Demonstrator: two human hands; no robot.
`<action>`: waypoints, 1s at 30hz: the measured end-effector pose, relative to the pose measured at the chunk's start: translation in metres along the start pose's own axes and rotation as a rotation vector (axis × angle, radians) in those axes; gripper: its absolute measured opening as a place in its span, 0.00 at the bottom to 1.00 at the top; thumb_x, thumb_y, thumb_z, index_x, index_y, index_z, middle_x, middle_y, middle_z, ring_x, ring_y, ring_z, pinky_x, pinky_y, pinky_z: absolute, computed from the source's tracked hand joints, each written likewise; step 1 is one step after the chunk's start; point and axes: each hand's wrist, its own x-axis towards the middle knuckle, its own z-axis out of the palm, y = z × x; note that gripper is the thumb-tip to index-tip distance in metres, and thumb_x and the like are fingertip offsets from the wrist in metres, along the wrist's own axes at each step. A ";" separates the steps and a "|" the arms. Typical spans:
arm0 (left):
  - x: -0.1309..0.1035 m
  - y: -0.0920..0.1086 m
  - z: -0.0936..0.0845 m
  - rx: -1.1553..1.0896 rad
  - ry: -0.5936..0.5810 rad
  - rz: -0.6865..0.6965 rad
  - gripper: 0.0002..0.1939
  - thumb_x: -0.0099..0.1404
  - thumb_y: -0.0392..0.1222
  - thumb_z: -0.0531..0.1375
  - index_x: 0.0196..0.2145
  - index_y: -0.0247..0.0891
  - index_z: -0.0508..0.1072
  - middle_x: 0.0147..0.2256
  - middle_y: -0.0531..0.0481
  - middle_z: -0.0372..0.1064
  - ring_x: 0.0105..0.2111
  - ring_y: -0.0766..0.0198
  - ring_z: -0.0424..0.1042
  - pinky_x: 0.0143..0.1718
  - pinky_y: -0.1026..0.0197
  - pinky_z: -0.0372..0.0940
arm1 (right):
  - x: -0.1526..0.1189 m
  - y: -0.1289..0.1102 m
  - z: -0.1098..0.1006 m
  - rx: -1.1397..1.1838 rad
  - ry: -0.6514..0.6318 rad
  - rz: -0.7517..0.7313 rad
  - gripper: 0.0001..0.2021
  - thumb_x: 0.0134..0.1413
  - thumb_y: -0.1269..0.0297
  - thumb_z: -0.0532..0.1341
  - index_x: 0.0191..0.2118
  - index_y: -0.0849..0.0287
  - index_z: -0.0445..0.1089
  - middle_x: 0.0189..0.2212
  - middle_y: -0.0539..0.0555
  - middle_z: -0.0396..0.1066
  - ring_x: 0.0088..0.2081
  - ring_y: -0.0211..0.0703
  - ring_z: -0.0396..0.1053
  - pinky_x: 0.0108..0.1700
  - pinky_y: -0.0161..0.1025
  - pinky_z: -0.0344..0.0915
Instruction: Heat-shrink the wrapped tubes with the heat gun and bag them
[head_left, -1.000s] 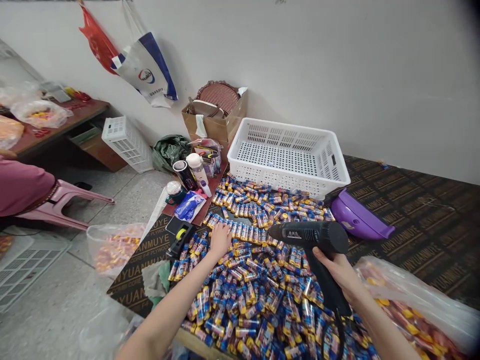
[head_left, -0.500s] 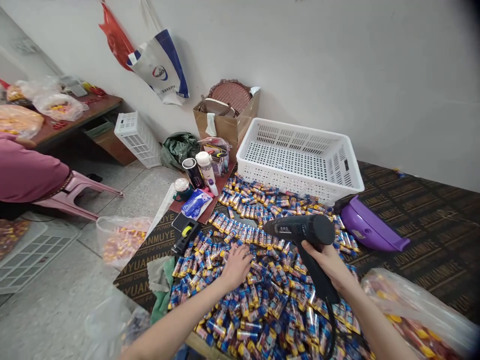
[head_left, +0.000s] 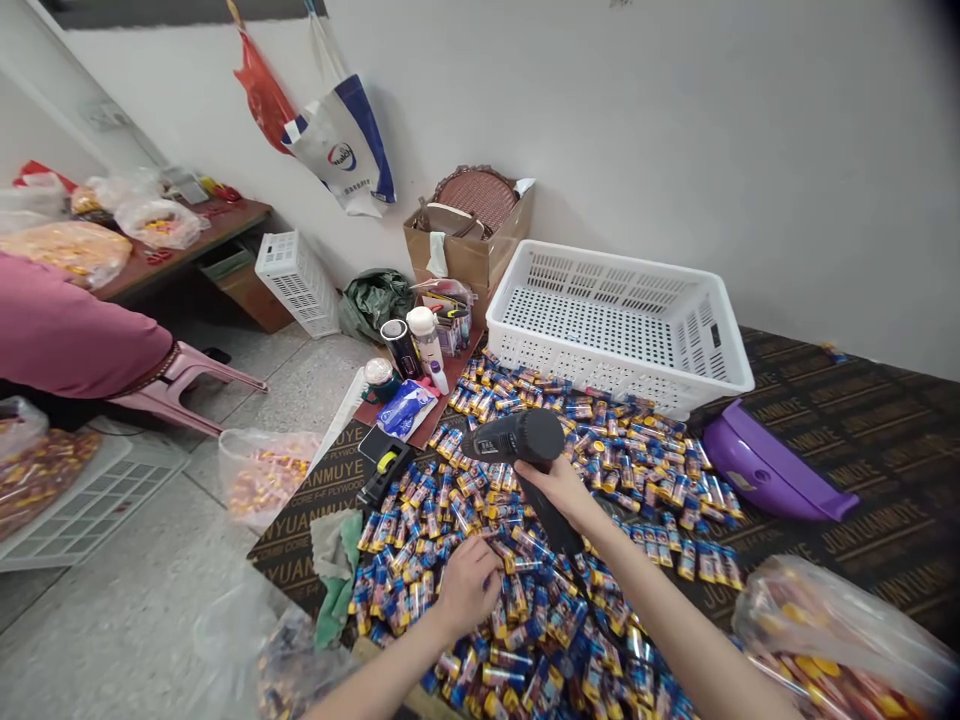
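Observation:
My right hand (head_left: 551, 483) is wrapped round the handle of a black heat gun (head_left: 514, 437), its nozzle pointing left over the pile. Many small tubes (head_left: 517, 665) with printed wraps and blue and yellow ends cover the tabletop. Resting among them, my left hand (head_left: 471, 582) has curled fingers, their tips hidden against the tubes. Whether a tube is pinched in them I cannot make out. Behind the heat gun, more tubes (head_left: 637, 455) lie side by side in rough rows. A black cord trails from the handle down across the pile.
A white perforated crate (head_left: 615, 365) stands at the back, beside a purple basin (head_left: 772, 470). A tape dispenser (head_left: 386, 472), a tissue pack (head_left: 407, 408) and bottles (head_left: 426, 340) sit on the left. A plastic bag (head_left: 847, 630) lies right. A seated person in pink (head_left: 75, 325) is at far left.
My right hand has carried the heat gun left across the tubes. My left hand has gone from spread fingers to curled ones. The whole view has shifted slightly.

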 end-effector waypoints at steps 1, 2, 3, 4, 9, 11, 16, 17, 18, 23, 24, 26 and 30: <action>0.008 -0.007 -0.002 0.012 0.003 0.020 0.09 0.55 0.30 0.51 0.25 0.40 0.68 0.24 0.50 0.65 0.28 0.63 0.65 0.28 0.60 0.62 | -0.003 -0.002 -0.002 -0.017 -0.006 -0.007 0.18 0.39 0.49 0.63 0.30 0.60 0.66 0.18 0.49 0.67 0.20 0.39 0.65 0.23 0.37 0.62; 0.018 -0.016 -0.004 0.026 0.012 0.019 0.09 0.54 0.30 0.51 0.23 0.39 0.67 0.23 0.50 0.64 0.28 0.63 0.64 0.28 0.60 0.61 | -0.008 -0.003 -0.008 -0.037 -0.005 -0.006 0.18 0.40 0.50 0.63 0.31 0.61 0.66 0.20 0.50 0.68 0.20 0.40 0.65 0.23 0.37 0.62; 0.029 -0.027 -0.006 0.044 0.030 -0.005 0.09 0.53 0.30 0.51 0.22 0.39 0.66 0.22 0.50 0.63 0.27 0.64 0.64 0.28 0.61 0.60 | -0.014 -0.002 -0.015 -0.052 0.004 0.003 0.18 0.41 0.50 0.63 0.32 0.61 0.67 0.21 0.50 0.68 0.21 0.40 0.66 0.23 0.37 0.62; 0.043 -0.038 -0.008 0.076 0.052 -0.047 0.09 0.53 0.29 0.50 0.22 0.38 0.66 0.23 0.50 0.63 0.28 0.64 0.64 0.28 0.61 0.60 | -0.023 -0.001 -0.025 -0.061 0.023 0.026 0.18 0.42 0.50 0.62 0.32 0.61 0.67 0.21 0.51 0.69 0.21 0.40 0.66 0.23 0.37 0.62; 0.116 -0.071 0.004 0.199 -0.037 -0.212 0.10 0.57 0.31 0.50 0.34 0.39 0.69 0.34 0.48 0.66 0.40 0.62 0.63 0.40 0.60 0.59 | -0.066 0.020 -0.079 -0.066 0.265 0.182 0.20 0.44 0.47 0.60 0.32 0.61 0.66 0.18 0.52 0.68 0.19 0.40 0.65 0.19 0.35 0.59; 0.137 -0.068 0.019 0.241 -0.160 -0.236 0.12 0.57 0.38 0.54 0.40 0.39 0.67 0.39 0.47 0.65 0.43 0.59 0.62 0.43 0.58 0.59 | -0.078 0.027 -0.095 -0.059 0.343 0.211 0.20 0.43 0.47 0.61 0.33 0.60 0.66 0.18 0.52 0.69 0.19 0.41 0.65 0.19 0.35 0.60; 0.138 -0.040 0.051 0.363 -0.311 -0.334 0.17 0.53 0.41 0.58 0.42 0.38 0.65 0.42 0.44 0.62 0.44 0.55 0.61 0.41 0.57 0.59 | -0.096 0.034 -0.112 0.001 0.419 0.278 0.21 0.42 0.46 0.62 0.33 0.61 0.66 0.20 0.54 0.71 0.19 0.40 0.65 0.18 0.35 0.60; 0.130 -0.035 0.054 0.356 -0.321 -0.302 0.16 0.53 0.39 0.56 0.42 0.38 0.65 0.42 0.44 0.62 0.44 0.56 0.62 0.40 0.58 0.59 | -0.098 0.035 -0.113 0.001 0.428 0.276 0.21 0.41 0.46 0.63 0.33 0.61 0.66 0.21 0.54 0.71 0.18 0.40 0.65 0.18 0.35 0.59; 0.122 -0.030 0.057 0.323 -0.355 -0.235 0.16 0.54 0.37 0.55 0.42 0.39 0.65 0.42 0.45 0.63 0.43 0.57 0.62 0.39 0.59 0.60 | -0.100 0.037 -0.114 0.001 0.433 0.269 0.21 0.41 0.46 0.63 0.32 0.61 0.66 0.20 0.54 0.70 0.18 0.40 0.65 0.18 0.35 0.59; 0.101 -0.030 0.048 0.071 -0.565 0.152 0.08 0.58 0.39 0.51 0.35 0.41 0.69 0.32 0.49 0.67 0.36 0.61 0.66 0.39 0.60 0.59 | -0.099 0.040 -0.114 0.016 0.434 0.288 0.21 0.41 0.46 0.62 0.31 0.61 0.67 0.20 0.54 0.70 0.17 0.40 0.64 0.17 0.36 0.59; 0.105 -0.036 0.041 0.102 -0.488 0.085 0.08 0.59 0.39 0.50 0.34 0.41 0.68 0.33 0.48 0.67 0.38 0.60 0.65 0.41 0.59 0.59 | -0.097 0.039 -0.113 0.019 0.435 0.284 0.21 0.41 0.46 0.63 0.31 0.61 0.67 0.20 0.55 0.70 0.18 0.41 0.64 0.18 0.36 0.60; 0.119 -0.055 0.026 0.239 -0.262 -0.197 0.09 0.60 0.41 0.51 0.37 0.40 0.67 0.37 0.45 0.66 0.43 0.57 0.63 0.45 0.55 0.56 | -0.092 0.036 -0.109 0.025 0.424 0.260 0.20 0.41 0.47 0.63 0.31 0.61 0.67 0.22 0.55 0.71 0.20 0.42 0.67 0.20 0.37 0.62; 0.147 -0.093 0.002 0.455 -0.156 -0.648 0.27 0.50 0.49 0.61 0.46 0.38 0.60 0.45 0.39 0.61 0.48 0.48 0.59 0.47 0.48 0.53 | -0.077 0.025 -0.093 0.022 0.328 0.238 0.19 0.41 0.48 0.63 0.29 0.61 0.67 0.20 0.54 0.70 0.20 0.42 0.66 0.20 0.37 0.62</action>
